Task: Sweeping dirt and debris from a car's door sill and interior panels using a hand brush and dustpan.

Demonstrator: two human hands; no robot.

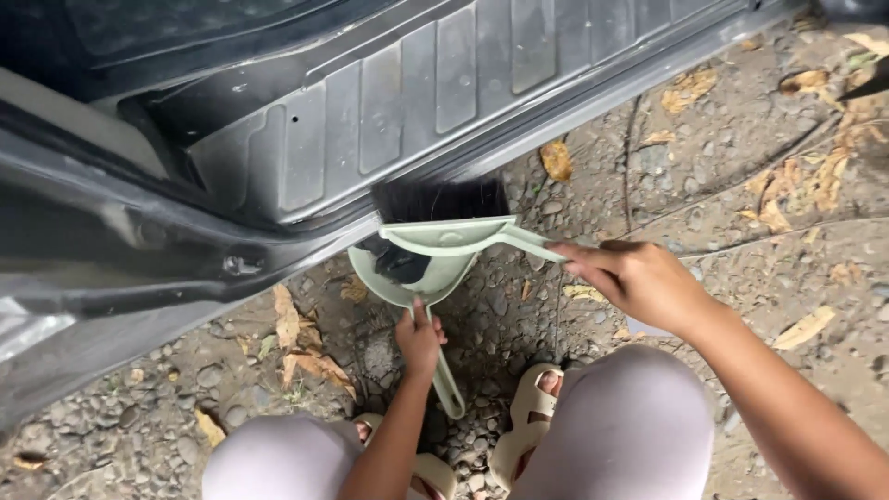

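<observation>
A pale green hand brush (463, 233) with black bristles (440, 197) lies flat against the ribbed grey door sill (398, 102) of a vehicle, its bristle tips on the sill's near edge. Just below it sits a matching green dustpan (412, 278), its mouth tucked under the sill lip, with some dark debris already in it.

The right hand (644, 282) grasps the brush by its thin handle, which runs out to the right from the brush head; the fingers are wrapped around the end of it. The left hand (419, 338) is clenched around the dustpan handle (446, 384), near where it joins the pan.

Both tools look like light, stiff moulded plastic, easy to steer one-handed; the bristles seem soft and springy, so they would bend under pressure. The narrow handles are the obvious holds, and the pan likely tips if gripped far from the scoop.

Around them lie gravel ground (722, 167) strewn with dry leaves (556, 159), and nearest the camera the person's knees and beige sandals (528, 417).
</observation>
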